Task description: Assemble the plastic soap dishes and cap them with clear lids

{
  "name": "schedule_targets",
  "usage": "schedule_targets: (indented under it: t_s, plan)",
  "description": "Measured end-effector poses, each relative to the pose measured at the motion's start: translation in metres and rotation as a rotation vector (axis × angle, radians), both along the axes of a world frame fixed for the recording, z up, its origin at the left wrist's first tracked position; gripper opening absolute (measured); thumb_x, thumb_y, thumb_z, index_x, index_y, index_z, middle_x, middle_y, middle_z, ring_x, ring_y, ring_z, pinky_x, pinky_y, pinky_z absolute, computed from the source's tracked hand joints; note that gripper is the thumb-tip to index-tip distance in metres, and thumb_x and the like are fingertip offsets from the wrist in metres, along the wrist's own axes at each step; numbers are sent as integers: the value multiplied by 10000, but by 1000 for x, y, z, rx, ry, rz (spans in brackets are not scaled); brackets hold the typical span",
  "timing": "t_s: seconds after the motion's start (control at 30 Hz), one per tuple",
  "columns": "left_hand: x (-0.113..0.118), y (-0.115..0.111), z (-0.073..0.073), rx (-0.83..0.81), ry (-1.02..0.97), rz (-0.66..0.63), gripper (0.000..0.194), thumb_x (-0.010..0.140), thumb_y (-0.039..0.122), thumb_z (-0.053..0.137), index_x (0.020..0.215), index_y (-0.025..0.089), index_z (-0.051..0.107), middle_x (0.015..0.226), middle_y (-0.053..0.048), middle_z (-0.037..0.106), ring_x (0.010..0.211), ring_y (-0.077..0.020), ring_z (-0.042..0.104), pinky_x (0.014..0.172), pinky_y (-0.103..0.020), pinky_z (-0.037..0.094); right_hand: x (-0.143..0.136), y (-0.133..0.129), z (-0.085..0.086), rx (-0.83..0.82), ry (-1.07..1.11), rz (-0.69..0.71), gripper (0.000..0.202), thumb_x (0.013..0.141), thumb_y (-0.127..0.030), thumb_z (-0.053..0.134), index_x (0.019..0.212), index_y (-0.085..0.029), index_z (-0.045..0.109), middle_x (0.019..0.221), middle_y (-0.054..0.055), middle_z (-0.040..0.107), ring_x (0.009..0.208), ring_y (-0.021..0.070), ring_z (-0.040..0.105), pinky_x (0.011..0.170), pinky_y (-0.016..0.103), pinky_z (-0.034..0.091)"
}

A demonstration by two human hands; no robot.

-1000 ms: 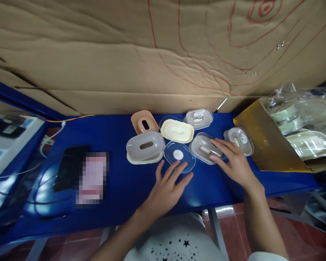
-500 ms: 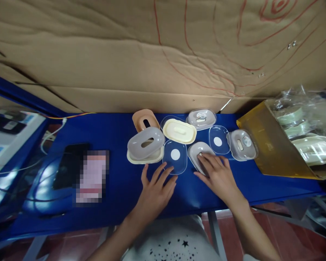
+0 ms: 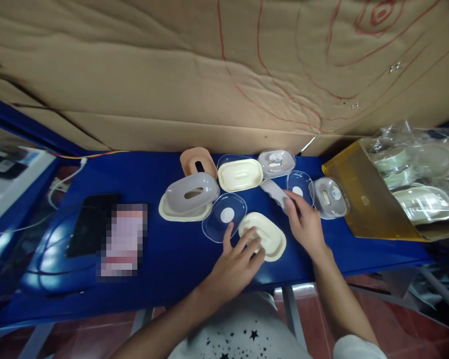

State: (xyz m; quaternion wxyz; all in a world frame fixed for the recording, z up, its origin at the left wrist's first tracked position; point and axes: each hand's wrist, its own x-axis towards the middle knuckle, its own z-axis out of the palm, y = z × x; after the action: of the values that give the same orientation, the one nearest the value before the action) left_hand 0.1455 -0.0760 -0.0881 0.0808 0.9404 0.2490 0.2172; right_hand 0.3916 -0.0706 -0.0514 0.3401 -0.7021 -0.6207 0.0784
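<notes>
My right hand (image 3: 307, 224) pinches a grey oval soap dish tray (image 3: 274, 193) by its near end, tilted on edge above the table. Below and left of it lies a cream soap dish base (image 3: 275, 244), hollow side up. Over that base's left part my left hand (image 3: 235, 269) is spread; its fingertips seem to touch it. A clear lid (image 3: 213, 225) with a white round label is beside the left fingers. Another clear lid (image 3: 300, 180) is partly behind the right hand. Farther back sits a second cream base (image 3: 240, 175).
To the left, a grey slotted tray (image 3: 175, 195) rests on a cream base (image 3: 164, 212), before an orange tray (image 3: 189, 160). Grey labelled dishes (image 3: 276, 162) stand at back and right. A carton (image 3: 351, 199) holds wrapped dishes. A phone (image 3: 125, 239) lies left; cardboard (image 3: 153, 99) walls the back.
My right hand has lifted the grey tray off, baring the cream base under it. My left hand has moved right onto that base, and the nearby clear lid has shifted left.
</notes>
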Motion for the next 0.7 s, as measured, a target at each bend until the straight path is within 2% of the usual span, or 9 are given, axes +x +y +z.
schedule_targets:
  t_s: [0.13,0.2,0.3,0.37,0.53,0.6,0.7]
  plan:
    - [-15,-2,-1,-19,-7,19,100,1043,285,672,1108,242,735,1238,-47,761,1394,-261,591,1353,-632,-75,31,46,6,46,-95,-70,383,1102,-372,459,1321,-197,719,1278,146,787,1171,312,754,1016,487,611]
    - [-23,-5,-2,-21,-12,39,140,1056,312,652,1144,239,733,1302,-62,746,1398,-265,586,1355,-620,-75,50,70,7,-6,-202,9,378,1043,-268,514,1360,-192,706,1357,161,751,1275,346,701,1084,553,560]
    - [-32,-10,-5,-29,-3,76,195,1073,318,621,1220,243,724,1399,-79,714,1437,-264,554,1357,-597,-78,69,102,5,-157,-328,217,608,917,-172,636,1520,-248,600,1613,136,577,1503,389,520,1186,642,439]
    - [-35,-13,-6,-38,9,89,219,1079,322,611,1258,254,716,1430,-78,701,1456,-261,536,1357,-586,-84,74,115,4,-224,-365,293,722,885,-184,701,1581,-281,535,1675,125,507,1543,395,465,1201,645,401]
    - [-39,-15,-8,-49,-3,80,229,1087,334,603,1277,263,710,1431,-66,703,1451,-251,535,1353,-573,-110,68,114,7,-183,-459,356,608,916,-340,797,1498,-284,626,1408,143,678,1347,380,595,1159,612,402]
    - [-38,-14,-8,-47,-10,70,225,1088,326,602,1271,254,711,1426,-65,706,1449,-254,535,1352,-579,-112,66,109,9,-191,-446,384,603,910,-391,821,1475,-284,642,1418,152,647,1370,381,583,1167,614,402]
    - [-37,-11,-9,-24,-24,41,209,1090,314,597,1246,243,717,1407,-65,716,1434,-256,545,1351,-596,-114,65,106,14,-237,-360,423,604,941,-456,785,1494,-280,616,1486,166,594,1395,371,591,1129,582,475]
